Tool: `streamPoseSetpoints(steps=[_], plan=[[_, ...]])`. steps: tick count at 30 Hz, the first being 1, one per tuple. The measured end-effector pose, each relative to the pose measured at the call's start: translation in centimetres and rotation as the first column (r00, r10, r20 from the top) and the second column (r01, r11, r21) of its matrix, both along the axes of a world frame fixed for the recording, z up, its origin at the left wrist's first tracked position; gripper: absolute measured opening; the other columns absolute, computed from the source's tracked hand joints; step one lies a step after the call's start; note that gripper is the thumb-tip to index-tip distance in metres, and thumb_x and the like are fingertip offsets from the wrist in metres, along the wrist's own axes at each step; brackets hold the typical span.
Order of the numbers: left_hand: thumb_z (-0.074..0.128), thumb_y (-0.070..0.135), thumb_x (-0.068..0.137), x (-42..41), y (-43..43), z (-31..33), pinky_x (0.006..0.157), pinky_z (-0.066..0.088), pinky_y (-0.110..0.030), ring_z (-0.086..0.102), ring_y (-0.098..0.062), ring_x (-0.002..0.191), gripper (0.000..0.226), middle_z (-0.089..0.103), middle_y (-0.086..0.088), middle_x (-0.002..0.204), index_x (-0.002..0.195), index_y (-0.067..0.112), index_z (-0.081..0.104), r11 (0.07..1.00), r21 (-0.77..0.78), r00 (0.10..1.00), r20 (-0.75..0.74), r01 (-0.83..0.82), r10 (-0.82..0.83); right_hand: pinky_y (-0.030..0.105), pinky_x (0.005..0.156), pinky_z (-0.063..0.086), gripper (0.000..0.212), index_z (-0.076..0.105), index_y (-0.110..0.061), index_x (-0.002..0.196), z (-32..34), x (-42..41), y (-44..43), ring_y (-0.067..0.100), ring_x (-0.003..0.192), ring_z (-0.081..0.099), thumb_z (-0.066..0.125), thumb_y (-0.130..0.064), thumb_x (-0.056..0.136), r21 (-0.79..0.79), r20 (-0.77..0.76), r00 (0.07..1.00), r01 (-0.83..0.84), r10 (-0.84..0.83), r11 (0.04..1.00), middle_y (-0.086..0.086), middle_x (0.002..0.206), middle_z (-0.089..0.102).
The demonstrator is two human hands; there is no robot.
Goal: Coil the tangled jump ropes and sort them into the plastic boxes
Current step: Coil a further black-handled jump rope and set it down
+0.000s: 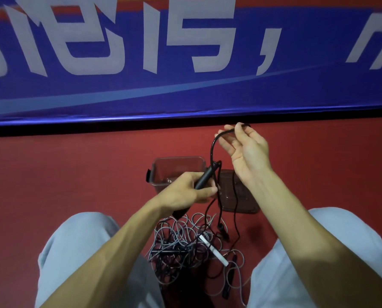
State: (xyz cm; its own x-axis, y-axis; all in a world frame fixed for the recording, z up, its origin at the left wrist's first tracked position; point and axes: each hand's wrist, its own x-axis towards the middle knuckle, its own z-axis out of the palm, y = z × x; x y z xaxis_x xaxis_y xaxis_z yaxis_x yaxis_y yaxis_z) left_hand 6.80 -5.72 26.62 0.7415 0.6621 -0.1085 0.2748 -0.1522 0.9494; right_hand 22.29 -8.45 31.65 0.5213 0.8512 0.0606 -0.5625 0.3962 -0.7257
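Left hand point(185, 193) tight around black handle point(204, 179), right hand point(246, 151) in fingertip pinch on black rope point(213, 147).

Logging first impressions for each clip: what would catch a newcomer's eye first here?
A huge blue banner with white characters fills the top half, above the red floor. At centre, the left hand grips a black cylindrical rope handle while the raised right hand pinches its thin black cord. Lower down lies a tangled heap of grey and black jump ropes, with a clear plastic box beyond it.
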Motion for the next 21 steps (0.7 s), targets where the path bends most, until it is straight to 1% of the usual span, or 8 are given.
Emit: streamPoseSetpoints(steps=[2,4,6,8,10,13,16,21], plan=[[0.065,0.014,0.093,0.0,-0.2,0.3,0.086,0.059,-0.041,0.071,-0.031,0.091,0.009,0.071,-0.013,0.088,0.089,0.006,0.062,1.0,-0.025,0.999,0.053,-0.01,0.011,0.029,0.064,0.058,0.009,0.052,-0.005,0.093,-0.1,0.1,0.0,0.02,0.073,0.071,0.047,-0.004,0.1,-0.002,-0.001,1.0,-0.008,0.008,1.0,0.011,0.083,0.066],[0.062,0.011,0.094,0.0,-0.2,0.5,0.079,0.061,-0.037,0.071,-0.019,0.077,0.011,0.069,-0.001,0.076,0.084,0.01,0.058,0.997,-0.059,0.991,0.123,-0.05,0.057,0.031,0.068,0.059,0.008,0.051,-0.004,0.092,-0.1,0.2,0.0,0.023,0.077,0.07,0.048,-0.004,0.099,-0.005,-0.023,0.999,-0.028,0.028,1.0,0.013,0.084,0.064],[0.058,0.008,0.096,0.1,-0.5,0.9,0.076,0.061,-0.036,0.069,-0.014,0.072,0.013,0.067,-0.001,0.074,0.083,0.009,0.056,0.99,-0.094,0.97,0.212,-0.106,0.123,0.038,0.073,0.06,0.005,0.05,-0.004,0.094,-0.3,0.2,0.0,0.029,0.083,0.07,0.049,-0.005,0.099,-0.031,-0.026,0.998,-0.062,0.061,0.998,0.016,0.086,0.063],[0.055,0.005,0.097,0.3,-0.5,1.3,0.073,0.062,-0.035,0.067,-0.012,0.068,0.013,0.066,0.0,0.069,0.084,0.008,0.055,0.972,-0.141,0.921,0.32,-0.188,0.224,0.041,0.078,0.059,0.006,0.05,-0.005,0.104,-0.7,0.0,0.1,0.032,0.089,0.07,0.048,-0.009,0.1,-0.131,0.075,0.991,-0.102,0.113,0.986,0.018,0.097,0.067],[0.054,0.004,0.097,0.4,-0.2,1.7,0.068,0.061,-0.031,0.066,-0.013,0.065,0.014,0.064,-0.001,0.067,0.084,0.007,0.055,0.94,-0.204,0.846,0.415,-0.272,0.335,0.037,0.079,0.058,0.019,0.052,-0.004,0.116,-1.5,-0.4,0.1,0.027,0.087,0.069,0.045,-0.006,0.099,-0.307,0.264,0.94,-0.132,0.218,0.943,0.014,0.102,0.068],[0.056,0.008,0.097,0.0,0.6,2.1,0.063,0.061,-0.03,0.066,-0.015,0.064,0.015,0.064,-0.004,0.07,0.083,0.009,0.057,0.866,-0.312,0.726,0.475,-0.39,0.498,0.027,0.075,0.051,0.034,0.061,-0.007,0.116,-2.5,-1.3,-0.1,0.019,0.086,0.067,0.044,0.007,0.091,-0.553,0.493,0.702,-0.203,0.513,0.808,0.008,0.101,0.072],[0.059,0.014,0.097,-0.8,1.7,2.0,0.074,0.06,-0.038,0.067,-0.019,0.07,0.015,0.067,-0.005,0.073,0.082,0.012,0.06,0.789,-0.374,0.629,0.477,-0.486,0.614,0.023,0.076,0.045,0.043,0.067,-0.015,0.108,-3.3,-1.8,-0.4,0.013,0.091,0.066,0.04,0.01,0.085,-0.683,0.568,0.388,-0.269,0.725,0.679,0.011,0.11,0.072],[0.058,0.012,0.097,-1.6,2.3,1.9,0.072,0.061,-0.029,0.068,-0.015,0.072,0.015,0.065,-0.003,0.069,0.085,0.004,0.058,0.733,-0.485,0.528,0.509,-0.476,0.68,0.02,0.073,0.045,0.017,0.059,-0.016,0.093,-3.9,-2.3,-0.2,0.006,0.077,0.062,0.052,0.0,0.094,-0.653,0.704,0.221,-0.172,0.675,0.738,0.008,0.093,0.072]])
